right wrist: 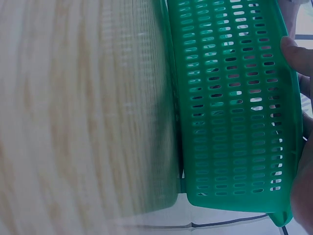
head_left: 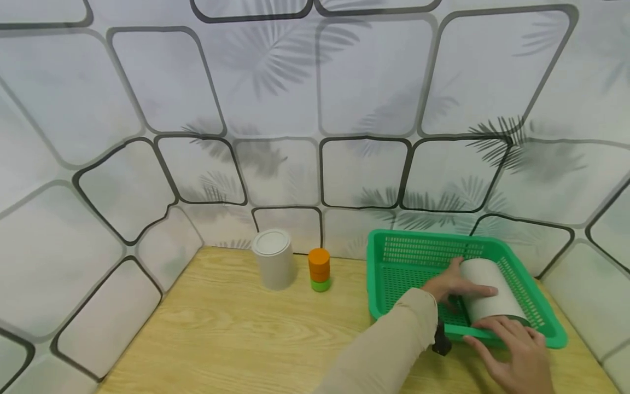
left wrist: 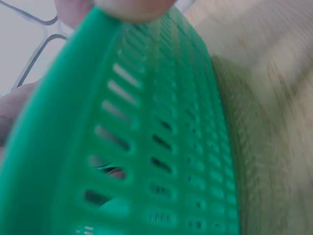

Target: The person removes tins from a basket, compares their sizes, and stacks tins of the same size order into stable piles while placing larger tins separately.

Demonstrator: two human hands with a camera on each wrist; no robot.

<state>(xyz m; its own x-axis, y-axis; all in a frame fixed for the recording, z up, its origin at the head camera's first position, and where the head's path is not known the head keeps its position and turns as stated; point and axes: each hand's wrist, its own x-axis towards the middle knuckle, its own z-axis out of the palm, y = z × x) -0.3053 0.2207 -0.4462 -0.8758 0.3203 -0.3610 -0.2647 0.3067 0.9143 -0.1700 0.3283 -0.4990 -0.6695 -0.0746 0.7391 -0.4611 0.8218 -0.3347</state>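
Note:
A plain white can (head_left: 494, 290) lies on its side in the right part of a green plastic basket (head_left: 376, 273). My left hand (head_left: 458, 284) grips it from the left, thumb laid across its upper side. At the can's near end is my right hand (head_left: 517, 350), with its fingers over the basket's front rim. In the right wrist view the right thumb (right wrist: 296, 54) sits at the outside of that rim; whether the fingers hold the can or only touch it I cannot tell. The basket's slotted wall (left wrist: 166, 127) fills much of the left wrist view.
Left of the basket, a second white can (head_left: 274, 262) stands upright near the back of the wooden table (head_left: 236, 323). Beside it is a small stack of orange pieces (head_left: 319, 264) over a green one (head_left: 320, 285). A patterned curtain (head_left: 364, 98) closes off the back and sides.

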